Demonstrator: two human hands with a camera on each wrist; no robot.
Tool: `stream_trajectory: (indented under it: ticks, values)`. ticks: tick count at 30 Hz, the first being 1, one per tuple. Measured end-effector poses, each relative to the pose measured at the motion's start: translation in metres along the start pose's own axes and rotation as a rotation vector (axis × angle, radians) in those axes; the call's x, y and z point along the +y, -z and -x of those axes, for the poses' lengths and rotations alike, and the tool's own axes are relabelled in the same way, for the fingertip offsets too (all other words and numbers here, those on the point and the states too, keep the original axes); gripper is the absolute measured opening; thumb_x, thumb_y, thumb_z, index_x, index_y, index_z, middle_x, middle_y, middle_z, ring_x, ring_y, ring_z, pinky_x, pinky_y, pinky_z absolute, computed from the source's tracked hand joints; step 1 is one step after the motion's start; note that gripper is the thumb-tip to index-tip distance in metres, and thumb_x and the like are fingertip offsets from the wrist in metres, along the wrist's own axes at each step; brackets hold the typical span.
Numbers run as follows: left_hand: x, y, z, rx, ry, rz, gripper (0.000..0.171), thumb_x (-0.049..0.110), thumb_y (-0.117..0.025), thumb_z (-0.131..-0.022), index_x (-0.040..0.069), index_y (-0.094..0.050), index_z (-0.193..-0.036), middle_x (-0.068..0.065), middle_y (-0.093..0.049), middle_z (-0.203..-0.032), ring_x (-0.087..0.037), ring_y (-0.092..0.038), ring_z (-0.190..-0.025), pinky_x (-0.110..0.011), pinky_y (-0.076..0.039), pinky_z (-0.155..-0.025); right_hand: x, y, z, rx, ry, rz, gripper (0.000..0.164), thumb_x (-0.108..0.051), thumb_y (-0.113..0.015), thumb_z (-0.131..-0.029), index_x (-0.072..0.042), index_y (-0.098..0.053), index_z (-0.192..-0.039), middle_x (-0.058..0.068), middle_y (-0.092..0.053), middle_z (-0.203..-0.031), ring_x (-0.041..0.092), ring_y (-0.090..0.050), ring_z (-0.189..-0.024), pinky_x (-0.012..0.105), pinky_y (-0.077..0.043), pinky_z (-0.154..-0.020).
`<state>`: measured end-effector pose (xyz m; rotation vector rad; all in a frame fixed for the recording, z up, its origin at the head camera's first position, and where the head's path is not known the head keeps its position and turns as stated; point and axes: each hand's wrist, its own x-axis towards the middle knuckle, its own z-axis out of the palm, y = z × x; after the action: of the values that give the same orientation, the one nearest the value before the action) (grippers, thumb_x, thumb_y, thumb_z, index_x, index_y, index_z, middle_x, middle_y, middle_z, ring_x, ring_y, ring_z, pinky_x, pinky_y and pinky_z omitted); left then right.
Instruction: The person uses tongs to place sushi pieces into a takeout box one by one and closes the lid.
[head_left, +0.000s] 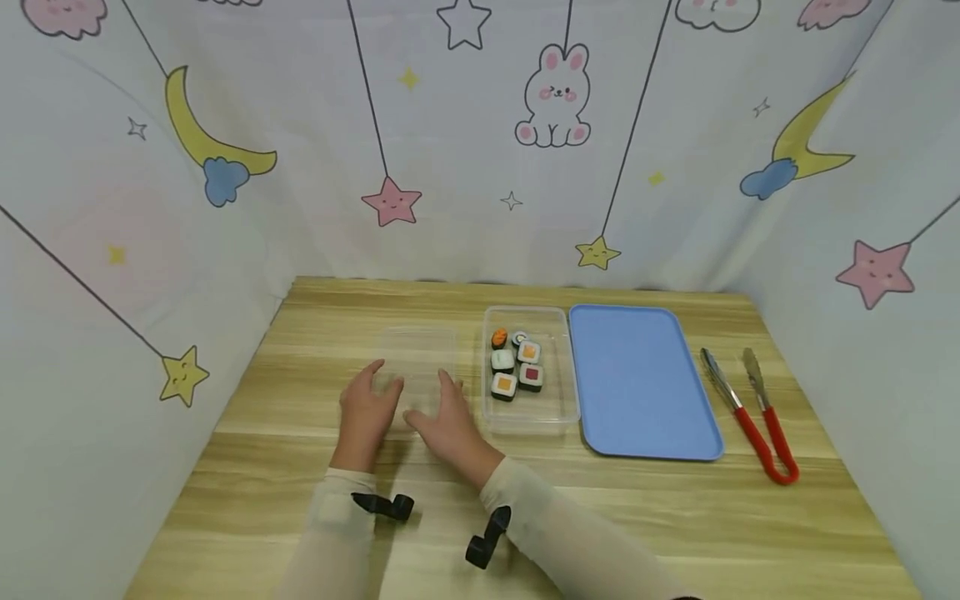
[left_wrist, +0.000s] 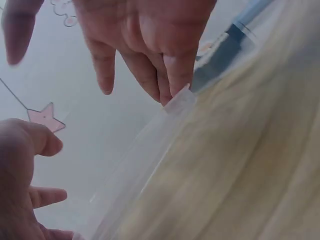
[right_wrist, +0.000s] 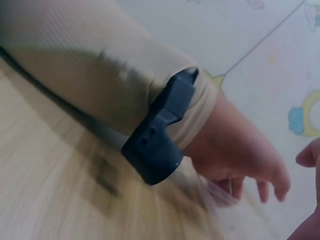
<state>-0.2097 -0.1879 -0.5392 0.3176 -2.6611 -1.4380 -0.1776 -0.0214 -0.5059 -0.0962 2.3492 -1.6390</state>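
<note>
Both hands are over a clear, flat plastic lid (head_left: 418, 354) on the left part of the table. My left hand (head_left: 364, 417) is at the lid's left side, thumb and fingers spread and relaxed. Across from it, my right hand (head_left: 448, 429) reaches along the right side, its thumb apart from the fingers. In the left wrist view, outer fingers of the right hand (left_wrist: 150, 40) touch a corner of the lid (left_wrist: 150, 145). The right wrist view has the left hand's (right_wrist: 240, 145) lower fingers hanging by the lid's edge (right_wrist: 220, 194).
Right of the hands stands a clear plastic box (head_left: 557, 396) with several toy sushi pieces (head_left: 504, 385). A blue tray (head_left: 645, 375) lies beside it. Farther right are red-handled tongs (head_left: 752, 436), spread apart. A patterned curtain (head_left: 480, 167) hangs behind the table.
</note>
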Motion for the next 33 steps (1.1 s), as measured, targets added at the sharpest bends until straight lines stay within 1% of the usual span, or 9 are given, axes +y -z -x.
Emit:
stream_trajectory:
  ticks: [4,9,13,17,21,25,29,31,33]
  values:
    - [0.013,0.01,0.007,0.091,-0.04,0.178,0.063,0.023,-0.062,-0.102,0.008,-0.04,-0.159,-0.026,-0.038,-0.157,-0.048,-0.04,-0.141,-0.062,-0.037,-0.115,-0.02,0.016,0.015,-0.061,0.003,-0.102,0.092,-0.044,-0.068,-0.097,-0.022,-0.014,-0.168,0.011,-0.015,-0.172,0.036,-0.018,-0.156,0.063,-0.026,-0.123]
    - [0.044,0.016,0.024,0.216,-0.314,0.55,0.069,0.017,-0.053,-0.104,0.014,-0.022,-0.166,-0.019,-0.031,-0.151,-0.036,-0.042,-0.13,-0.046,-0.036,-0.11,-0.047,0.05,0.037,-0.118,0.135,-0.293,0.087,-0.038,-0.058,-0.104,-0.025,-0.001,-0.168,0.003,0.002,-0.174,0.03,-0.003,-0.159,0.056,-0.015,-0.128]
    - [0.077,0.007,0.024,0.163,-0.601,0.826,0.08,0.045,-0.051,-0.105,0.006,-0.015,-0.166,-0.016,-0.036,-0.133,-0.031,-0.041,-0.122,-0.041,-0.028,-0.113,-0.058,0.085,0.044,-0.084,0.331,-0.512,0.074,-0.03,-0.036,-0.11,-0.012,0.009,-0.166,0.006,0.012,-0.173,0.028,0.009,-0.159,0.05,-0.001,-0.13]
    - [0.108,-0.015,0.016,0.042,-0.777,0.885,0.088,0.074,-0.04,-0.1,0.002,-0.04,-0.149,-0.01,-0.044,-0.123,-0.028,-0.036,-0.128,-0.043,-0.018,-0.119,-0.057,0.115,0.043,0.032,0.434,-0.739,0.077,-0.05,-0.025,-0.11,0.0,-0.003,-0.165,0.013,0.005,-0.174,0.032,0.005,-0.16,0.047,0.003,-0.13]
    - [0.118,-0.042,0.01,-0.109,-0.73,0.919,0.074,0.082,-0.028,-0.097,0.017,-0.056,-0.119,-0.008,-0.051,-0.135,-0.029,-0.031,-0.141,-0.053,-0.005,-0.123,-0.044,0.145,0.039,0.121,0.417,-0.926,0.076,-0.069,-0.029,-0.105,-0.004,-0.04,-0.143,0.017,-0.005,-0.171,0.034,0.0,-0.16,0.047,0.0,-0.131]
    - [0.111,-0.066,0.005,-0.251,-0.629,0.868,0.073,0.081,-0.029,-0.098,0.014,-0.057,-0.105,-0.013,-0.038,-0.16,-0.034,-0.014,-0.156,-0.064,0.007,-0.123,-0.024,0.168,0.033,0.139,0.37,-0.934,0.037,-0.045,-0.044,-0.11,-0.012,-0.059,-0.102,0.02,-0.004,-0.171,0.033,0.0,-0.16,0.048,-0.003,-0.13]
    - [0.103,-0.081,0.004,-0.421,-0.529,0.773,0.064,0.065,-0.037,-0.103,0.007,-0.051,-0.126,-0.009,0.002,-0.174,-0.033,0.016,-0.158,-0.071,0.011,-0.121,0.006,0.184,0.03,0.131,0.286,-0.757,0.022,-0.004,-0.046,-0.103,-0.013,-0.055,-0.085,0.023,-0.011,-0.17,0.033,-0.002,-0.16,0.051,-0.006,-0.129]
    - [0.101,-0.086,0.004,-0.491,-0.495,0.7,0.054,0.042,-0.034,-0.105,0.007,-0.039,-0.146,-0.009,0.018,-0.172,-0.033,0.023,-0.156,-0.072,0.012,-0.12,0.022,0.189,0.031,0.124,0.271,-0.671,0.025,0.008,-0.043,-0.096,-0.013,-0.053,-0.087,0.026,-0.017,-0.169,0.034,-0.003,-0.159,0.053,-0.005,-0.127]
    - [0.1,-0.091,0.002,-0.524,-0.474,0.597,0.067,0.016,-0.032,-0.097,0.01,-0.018,-0.162,-0.01,0.025,-0.17,-0.033,0.024,-0.155,-0.07,0.01,-0.121,0.035,0.193,0.03,0.117,0.286,-0.615,0.03,0.015,-0.041,-0.091,-0.013,-0.053,-0.09,0.026,-0.017,-0.169,0.034,-0.002,-0.159,0.056,-0.003,-0.126]
